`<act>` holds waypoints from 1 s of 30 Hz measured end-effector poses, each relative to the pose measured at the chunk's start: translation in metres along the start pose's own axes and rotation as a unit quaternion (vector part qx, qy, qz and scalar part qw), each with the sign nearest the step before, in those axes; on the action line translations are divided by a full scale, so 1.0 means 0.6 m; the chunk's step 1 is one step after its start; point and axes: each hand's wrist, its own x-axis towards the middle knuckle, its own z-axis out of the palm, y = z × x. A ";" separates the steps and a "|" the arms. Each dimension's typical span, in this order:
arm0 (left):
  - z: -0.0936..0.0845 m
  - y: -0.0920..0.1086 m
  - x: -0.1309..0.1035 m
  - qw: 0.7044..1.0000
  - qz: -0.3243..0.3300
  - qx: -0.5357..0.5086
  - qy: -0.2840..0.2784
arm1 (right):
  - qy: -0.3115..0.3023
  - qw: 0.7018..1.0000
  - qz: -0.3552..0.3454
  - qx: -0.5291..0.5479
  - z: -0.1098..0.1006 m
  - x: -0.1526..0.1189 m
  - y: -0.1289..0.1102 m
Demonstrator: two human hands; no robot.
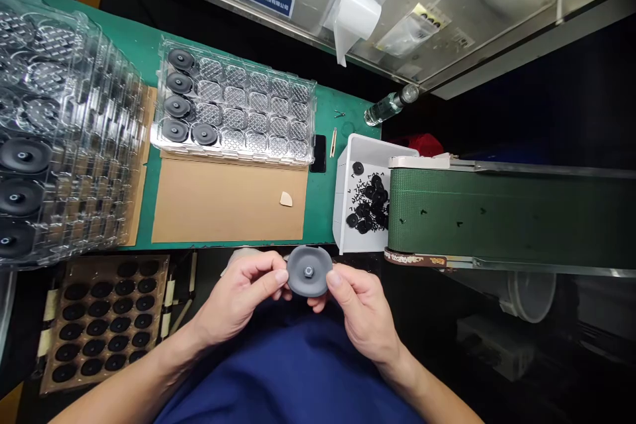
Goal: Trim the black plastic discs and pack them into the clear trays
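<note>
Close to my body, just off the table's front edge, a round black plastic disc (pixel 301 281) with a small raised hub is held up facing me. My left hand (pixel 253 288) pinches its left rim between thumb and fingers. At the right rim, the thumb and fingers of my right hand (pixel 355 305) grip it too. Beyond, a clear blister tray (pixel 233 116) has similar discs down its left column and one more in the front row. A white bin (pixel 342 202) to the right holds a heap of discs and small black bits.
A tall stack of clear trays (pixel 89 146) stands on the left. Cardboard (pixel 223 202) with a small beige piece (pixel 286 199) lies in front. A phone (pixel 319 154), a knife (pixel 333 142) and a bottle (pixel 390 106) are behind the bin. A green conveyor (pixel 517 218) extends right.
</note>
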 end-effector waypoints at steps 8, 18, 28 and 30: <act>0.001 0.002 -0.004 1.000 0.000 0.015 -0.001 | -0.003 0.999 0.026 0.046 -0.003 0.002 0.013; 0.023 0.003 0.004 0.997 -0.020 0.057 0.047 | 0.024 0.989 -0.095 -0.115 0.005 -0.002 0.005; 0.032 0.009 0.001 1.000 -0.007 0.021 0.018 | 0.018 1.000 -0.007 -0.008 -0.001 0.004 0.016; 0.030 0.013 0.000 1.000 0.006 0.004 -0.002 | 0.019 0.998 0.031 0.044 -0.002 0.005 0.023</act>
